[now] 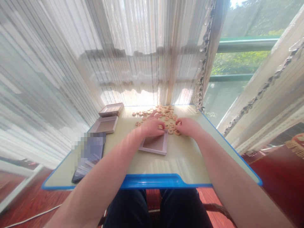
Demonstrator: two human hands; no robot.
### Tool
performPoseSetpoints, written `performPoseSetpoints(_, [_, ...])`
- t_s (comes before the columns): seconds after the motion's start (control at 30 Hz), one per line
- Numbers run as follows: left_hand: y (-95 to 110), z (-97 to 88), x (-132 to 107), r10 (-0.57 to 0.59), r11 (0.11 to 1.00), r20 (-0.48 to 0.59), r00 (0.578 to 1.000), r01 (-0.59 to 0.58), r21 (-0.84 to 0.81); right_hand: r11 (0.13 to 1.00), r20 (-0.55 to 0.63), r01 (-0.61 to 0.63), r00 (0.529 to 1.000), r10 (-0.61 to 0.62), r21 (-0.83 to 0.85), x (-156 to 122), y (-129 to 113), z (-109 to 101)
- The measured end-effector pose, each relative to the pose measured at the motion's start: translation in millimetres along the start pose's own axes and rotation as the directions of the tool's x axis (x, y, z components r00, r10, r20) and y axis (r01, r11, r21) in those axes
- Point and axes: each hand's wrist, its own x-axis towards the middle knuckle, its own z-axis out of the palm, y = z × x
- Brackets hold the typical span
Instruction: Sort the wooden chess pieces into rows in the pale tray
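Your left hand [152,127], right hand [189,126] curled on xiangqi pieces [163,111] beyond box tray [155,144], grip unclear; a hasty sweep could scatter them.

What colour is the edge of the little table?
Blue. The table's edge shows best in the head view, nearest the person.

Wooden pieces [166,114], matt tray [155,144], glossy plastic table [152,181] w/ sheer curtains [133,53].
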Motion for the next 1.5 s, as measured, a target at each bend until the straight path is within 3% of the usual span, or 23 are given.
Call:
performPoseSetpoints(0.2, [-9, 3.8, 2, -0.031, 0.999, -0.069, 0.997, 0.034, 0.042, 0.999, -0.026, -0.043, 0.999, 0.044, 0.032, 5, 6, 4])
performPoseSetpoints(0.37, [-14, -1.5, 2, -0.050, 0.999, 0.036, 0.998, 0.051, -0.012, 0.998, -0.004, -0.035, 0.999, 0.035, 0.049, 9, 9, 7])
performPoseSetpoints(0.47, [-15, -3.0, 2, -0.077, 0.995, 0.040, 0.996, 0.079, -0.055, 0.999, -0.053, -0.013, 0.998, 0.015, 0.049, 5, 3, 2])
performPoseSetpoints(0.53, [-16, -3.0, 2, -0.091, 0.992, 0.011, 0.996, 0.092, -0.085, 0.993, -0.108, 0.065, 0.993, -0.054, 0.101, -2, -7, -1])
performPoseSetpoints(0.63, [-19, -2.4, 2, -0.101, 0.989, -0.004, 0.995, 0.100, -0.109, 0.932, -0.118, 0.288, 0.956, -0.267, 0.221, -17, -24, -3])
performPoseSetpoints(0.77, [-22, -2.0, 1, -0.115, 0.987, 0.010, 0.993, 0.115, -0.113, 0.865, -0.125, 0.477, 0.878, -0.462, 0.157, -29, -40, 7])
performPoseSetpoints(1.03, [-19, -4.6, -1, -0.089, 0.991, 0.022, 0.996, 0.091, -0.098, 0.884, -0.073, 0.466, 0.883, -0.464, 0.026, -29, -42, 16])
performPoseSetpoints(1.5, [-20, -2.2, 0, -0.070, 0.992, 0.003, 0.998, 0.070, -0.104, 0.889, -0.062, 0.458, 0.888, -0.455, 0.029, -31, -47, 14])
